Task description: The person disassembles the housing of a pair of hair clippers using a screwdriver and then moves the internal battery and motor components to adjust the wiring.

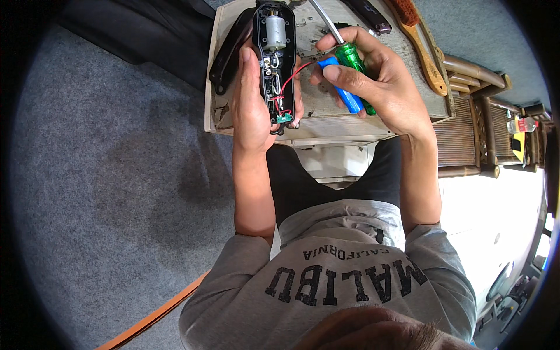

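Observation:
My left hand (249,111) is closed around an opened hair clipper (284,64), its black housing upright and facing me. Inside it show a silver motor (275,32), thin wires and a small green circuit board (284,118). In my right hand (396,87) are two things: a blue cylindrical battery (351,102) pinched under the thumb, and a screwdriver (349,53) with a clear green handle, its shaft slanting up and left. A red wire (296,74) runs from the clipper's inside toward the battery. The screwdriver's tip is out of the picture.
Under my hands is a pale wooden work surface (332,125) with small screws and bits scattered on it. A dark casing part (227,64) lies at its left, another dark part (370,14) at the back. A wooden-handled brush (427,55) lies right. Bamboo furniture (461,134) stands beyond.

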A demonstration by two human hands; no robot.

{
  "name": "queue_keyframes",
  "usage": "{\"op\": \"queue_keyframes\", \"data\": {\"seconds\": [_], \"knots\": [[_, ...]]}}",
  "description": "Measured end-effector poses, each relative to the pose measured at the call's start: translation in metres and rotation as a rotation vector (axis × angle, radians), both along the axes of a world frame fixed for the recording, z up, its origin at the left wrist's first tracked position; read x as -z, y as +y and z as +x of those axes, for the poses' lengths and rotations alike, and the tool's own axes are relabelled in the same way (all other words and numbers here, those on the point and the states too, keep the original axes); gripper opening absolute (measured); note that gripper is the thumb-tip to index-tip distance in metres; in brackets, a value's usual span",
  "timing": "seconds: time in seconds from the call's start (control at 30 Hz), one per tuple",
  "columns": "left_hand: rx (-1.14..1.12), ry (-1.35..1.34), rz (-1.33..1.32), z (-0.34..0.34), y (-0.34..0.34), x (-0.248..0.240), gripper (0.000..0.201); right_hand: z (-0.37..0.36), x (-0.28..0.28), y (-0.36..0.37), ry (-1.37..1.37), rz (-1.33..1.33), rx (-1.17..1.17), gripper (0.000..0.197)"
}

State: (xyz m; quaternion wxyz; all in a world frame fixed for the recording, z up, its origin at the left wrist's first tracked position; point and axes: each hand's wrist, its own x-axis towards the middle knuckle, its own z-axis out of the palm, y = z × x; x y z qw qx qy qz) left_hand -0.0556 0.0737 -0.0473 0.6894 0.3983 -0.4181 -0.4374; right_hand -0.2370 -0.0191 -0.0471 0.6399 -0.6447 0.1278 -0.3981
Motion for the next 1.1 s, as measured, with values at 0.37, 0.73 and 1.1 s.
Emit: {"op": "queue_keyframes", "data": {"seconds": [0.37, 0.73, 1.1], "knots": [[0.052, -0.019, -0.010, 0.002, 0.002, 0.001, 0.051, -0.002, -0.008, 0.003, 0.123, 0.061, 0.038, 0.036], [0.013, -0.063, 0.086, -0.002, 0.001, -0.003, 0.047, -0.002, -0.014, 0.001, 0.075, 0.157, -0.026, 0.025], [0.033, -0.131, 0.045, -0.004, 0.000, -0.006, 0.037, -0.003, -0.012, 0.001, 0.061, 0.141, -0.046, 0.028]]}}
